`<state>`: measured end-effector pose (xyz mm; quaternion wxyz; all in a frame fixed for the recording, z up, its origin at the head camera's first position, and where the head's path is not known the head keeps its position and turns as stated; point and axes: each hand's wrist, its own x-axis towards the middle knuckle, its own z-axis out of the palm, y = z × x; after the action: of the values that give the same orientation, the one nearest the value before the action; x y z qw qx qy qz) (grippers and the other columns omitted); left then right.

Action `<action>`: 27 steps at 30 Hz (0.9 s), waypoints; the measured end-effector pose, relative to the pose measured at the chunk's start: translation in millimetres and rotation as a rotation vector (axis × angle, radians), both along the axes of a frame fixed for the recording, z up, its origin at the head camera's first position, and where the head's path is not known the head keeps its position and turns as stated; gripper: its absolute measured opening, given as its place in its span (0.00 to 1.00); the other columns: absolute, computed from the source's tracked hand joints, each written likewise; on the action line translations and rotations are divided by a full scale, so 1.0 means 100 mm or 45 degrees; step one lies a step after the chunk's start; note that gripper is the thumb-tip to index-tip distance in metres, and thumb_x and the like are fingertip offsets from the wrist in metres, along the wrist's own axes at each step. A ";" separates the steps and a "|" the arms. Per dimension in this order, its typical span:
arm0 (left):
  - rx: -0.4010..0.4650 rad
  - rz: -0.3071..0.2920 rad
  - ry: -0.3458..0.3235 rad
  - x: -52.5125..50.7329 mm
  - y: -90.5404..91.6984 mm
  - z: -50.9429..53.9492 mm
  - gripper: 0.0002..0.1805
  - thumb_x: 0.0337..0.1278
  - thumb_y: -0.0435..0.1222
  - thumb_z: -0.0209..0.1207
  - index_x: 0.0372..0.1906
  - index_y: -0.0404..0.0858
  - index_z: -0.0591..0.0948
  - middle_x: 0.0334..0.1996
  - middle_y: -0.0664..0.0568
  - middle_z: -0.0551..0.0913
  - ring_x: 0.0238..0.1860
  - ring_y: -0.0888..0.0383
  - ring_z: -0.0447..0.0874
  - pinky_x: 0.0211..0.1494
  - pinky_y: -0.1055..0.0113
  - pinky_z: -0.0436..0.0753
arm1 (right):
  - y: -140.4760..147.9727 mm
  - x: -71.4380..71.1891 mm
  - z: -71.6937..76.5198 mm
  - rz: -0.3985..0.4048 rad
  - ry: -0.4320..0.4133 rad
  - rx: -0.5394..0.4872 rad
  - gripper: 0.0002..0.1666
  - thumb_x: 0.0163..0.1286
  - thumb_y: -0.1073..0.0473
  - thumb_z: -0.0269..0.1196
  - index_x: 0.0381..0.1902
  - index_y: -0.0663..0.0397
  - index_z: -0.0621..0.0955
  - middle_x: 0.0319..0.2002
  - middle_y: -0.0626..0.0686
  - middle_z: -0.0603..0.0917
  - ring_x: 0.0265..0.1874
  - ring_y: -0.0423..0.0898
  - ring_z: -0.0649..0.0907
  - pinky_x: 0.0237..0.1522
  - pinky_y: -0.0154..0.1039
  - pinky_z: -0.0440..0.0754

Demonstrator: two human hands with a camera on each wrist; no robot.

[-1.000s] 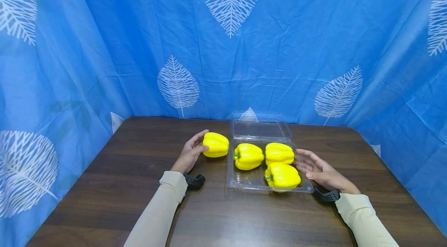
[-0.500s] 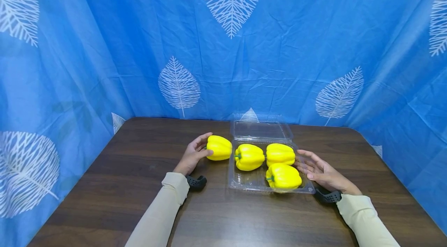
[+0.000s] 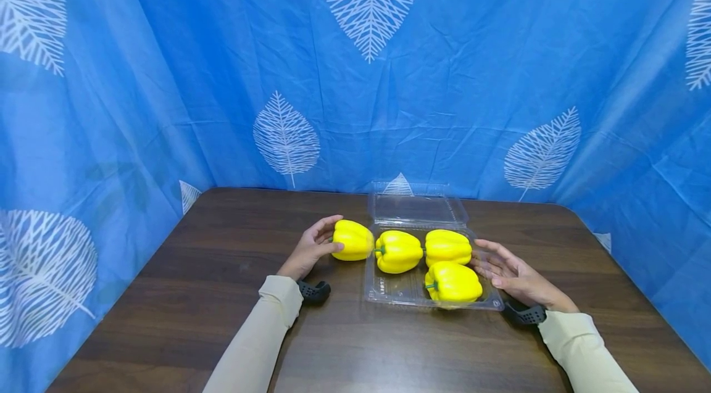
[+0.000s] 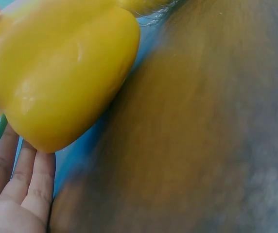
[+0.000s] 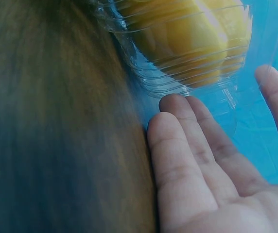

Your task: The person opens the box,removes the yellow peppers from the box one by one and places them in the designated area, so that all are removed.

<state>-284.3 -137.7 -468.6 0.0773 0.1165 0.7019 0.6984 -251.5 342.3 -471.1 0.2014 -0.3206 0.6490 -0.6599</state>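
Observation:
My left hand (image 3: 312,248) holds a yellow bell pepper (image 3: 353,240) between thumb and fingers, at the left edge of a clear plastic container (image 3: 389,301). In the left wrist view this pepper (image 4: 61,73) shows its green stem towards the palm. Inside the container lie three more yellow peppers: one at the left (image 3: 399,252), one at the back right (image 3: 447,247), one at the front right (image 3: 454,282). My right hand (image 3: 516,276) is at the container's right side, fingers extended; in the right wrist view its fingertips (image 5: 165,121) are by the ribbed wall (image 5: 178,77).
The container's clear lid (image 3: 416,208) stands open towards the back of the dark wooden table (image 3: 355,343). A blue curtain (image 3: 444,72) with white leaf prints hangs behind the table and along both sides.
My left hand has moved right and slightly nearer with its pepper, which has come up to the container's left edge. My right hand has stayed nearly still beside the container.

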 end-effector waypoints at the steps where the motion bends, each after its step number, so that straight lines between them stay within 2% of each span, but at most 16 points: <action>1: 0.001 -0.005 -0.002 0.00 0.00 0.00 0.38 0.68 0.29 0.65 0.80 0.32 0.67 0.78 0.35 0.69 0.75 0.38 0.70 0.77 0.56 0.76 | 0.00 0.00 0.00 0.003 0.001 -0.003 0.37 0.83 0.71 0.54 0.79 0.30 0.65 0.74 0.31 0.72 0.72 0.32 0.76 0.69 0.30 0.76; 8: -0.004 0.002 0.015 0.00 0.01 -0.01 0.39 0.68 0.29 0.65 0.81 0.31 0.66 0.78 0.35 0.67 0.76 0.38 0.68 0.80 0.51 0.71 | 0.01 -0.02 0.01 0.049 -0.013 -0.044 0.38 0.83 0.72 0.52 0.80 0.31 0.65 0.75 0.32 0.72 0.73 0.33 0.76 0.70 0.31 0.76; 17: -0.002 0.011 0.001 -0.02 0.01 0.00 0.40 0.66 0.29 0.65 0.81 0.32 0.65 0.79 0.34 0.67 0.78 0.37 0.66 0.83 0.46 0.66 | 0.02 -0.02 0.01 0.049 -0.039 -0.042 0.38 0.83 0.71 0.53 0.80 0.30 0.66 0.74 0.33 0.73 0.72 0.34 0.76 0.70 0.31 0.76; 21: 0.019 0.019 -0.019 -0.02 0.01 0.00 0.40 0.68 0.29 0.64 0.82 0.33 0.64 0.80 0.36 0.66 0.79 0.39 0.65 0.82 0.50 0.67 | 0.02 -0.03 0.00 0.047 -0.034 -0.040 0.38 0.83 0.71 0.53 0.80 0.29 0.65 0.74 0.33 0.73 0.72 0.34 0.76 0.70 0.32 0.76; 25: 0.068 0.012 -0.030 -0.03 0.01 0.00 0.38 0.74 0.32 0.60 0.83 0.33 0.62 0.81 0.37 0.64 0.79 0.40 0.64 0.79 0.60 0.72 | 0.02 -0.03 0.00 0.041 -0.028 -0.034 0.39 0.83 0.71 0.53 0.80 0.29 0.65 0.74 0.33 0.72 0.72 0.34 0.76 0.70 0.32 0.76; 27: 0.092 0.006 -0.032 -0.04 0.01 -0.01 0.37 0.77 0.33 0.58 0.84 0.34 0.61 0.82 0.36 0.63 0.80 0.40 0.63 0.80 0.60 0.71 | 0.02 -0.03 -0.01 0.039 -0.027 -0.034 0.39 0.83 0.71 0.53 0.80 0.29 0.64 0.74 0.33 0.72 0.72 0.34 0.76 0.70 0.32 0.76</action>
<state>-288.0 -136.8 -469.4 0.0803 0.1088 0.6755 0.7249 -254.5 344.3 -471.7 0.2140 -0.3260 0.6332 -0.6686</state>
